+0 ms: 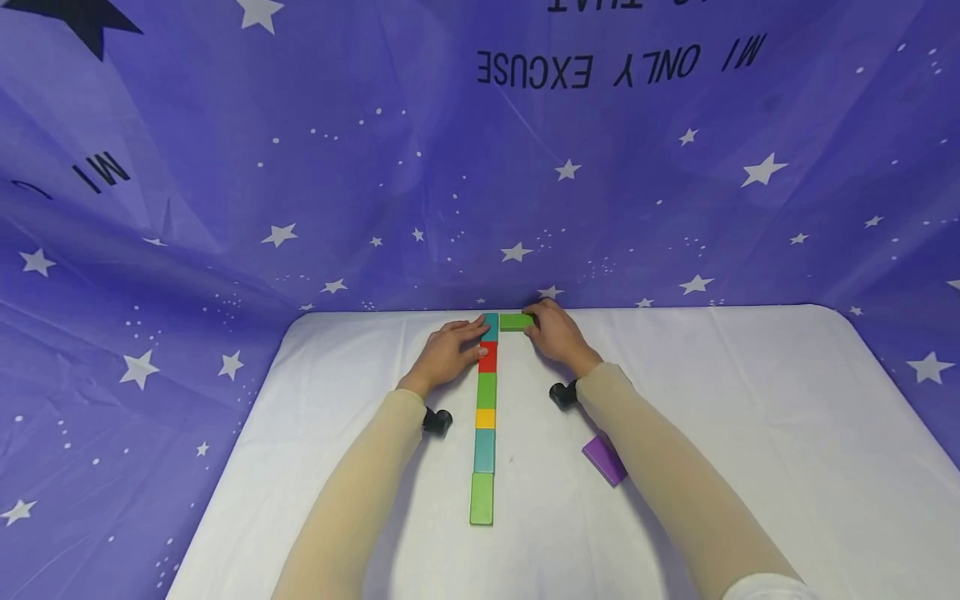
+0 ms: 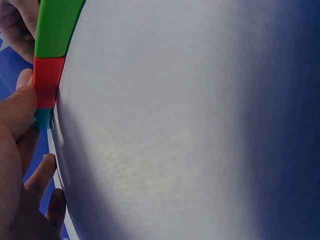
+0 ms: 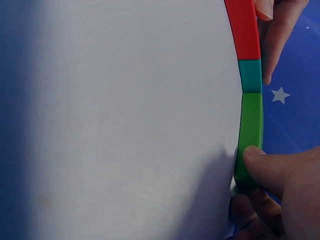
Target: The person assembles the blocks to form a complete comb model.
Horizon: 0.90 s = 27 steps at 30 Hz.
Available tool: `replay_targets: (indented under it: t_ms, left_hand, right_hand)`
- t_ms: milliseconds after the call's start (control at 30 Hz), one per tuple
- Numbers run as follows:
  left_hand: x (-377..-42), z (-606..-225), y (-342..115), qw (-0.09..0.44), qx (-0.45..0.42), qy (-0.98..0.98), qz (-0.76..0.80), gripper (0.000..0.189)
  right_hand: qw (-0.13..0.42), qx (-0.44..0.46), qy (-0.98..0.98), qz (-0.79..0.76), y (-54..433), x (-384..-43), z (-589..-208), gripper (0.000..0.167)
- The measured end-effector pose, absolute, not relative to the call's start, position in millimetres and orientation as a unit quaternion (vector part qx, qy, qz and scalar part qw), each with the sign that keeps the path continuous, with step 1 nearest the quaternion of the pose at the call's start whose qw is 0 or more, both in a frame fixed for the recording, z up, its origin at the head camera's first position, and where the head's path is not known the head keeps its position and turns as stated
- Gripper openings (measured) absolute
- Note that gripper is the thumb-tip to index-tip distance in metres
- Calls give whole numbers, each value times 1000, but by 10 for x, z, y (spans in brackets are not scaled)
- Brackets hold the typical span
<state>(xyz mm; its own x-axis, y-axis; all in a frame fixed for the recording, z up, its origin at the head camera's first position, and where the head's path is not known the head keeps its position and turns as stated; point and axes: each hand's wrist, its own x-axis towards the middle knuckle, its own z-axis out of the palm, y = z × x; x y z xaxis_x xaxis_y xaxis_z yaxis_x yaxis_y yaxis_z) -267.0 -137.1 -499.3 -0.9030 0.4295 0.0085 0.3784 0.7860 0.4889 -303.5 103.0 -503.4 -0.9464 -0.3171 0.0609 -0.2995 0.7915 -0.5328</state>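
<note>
Head: glossy green rectangular block (image 1: 513, 322) lies crosswise at upper centre, just beside the top of a multicoloured column of flat blocks (image 1: 485, 417), pinched by the right hand (image 1: 557, 332); purple four-sided block (image 1: 602, 460), lower right, shows only here. Left wrist: left hand (image 2: 12, 165) has its thumb on the red rectangular block (image 2: 48, 82), fingers loosely straight. Right wrist: right thumb sits over the green one's lower end.

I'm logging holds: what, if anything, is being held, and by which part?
The right hand pinches the far green block by its right end. The left hand touches the far teal block and the red block, with no clear grip.
</note>
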Motion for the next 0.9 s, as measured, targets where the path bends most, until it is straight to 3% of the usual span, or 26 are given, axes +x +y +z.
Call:
replay_targets:
  t_ms: [567, 900]
  left_hand:
    - [-2690, -4980, -1382, 45, 218, 942, 250, 53]
    - [-2674, -4977, -1374, 55, 221, 942, 248, 53]
  right_hand:
    - [21, -161, 948, -273, 1013, -3070, -4986, 44]
    - [26, -161, 930, -330, 1243, -2889, -4963, 54]
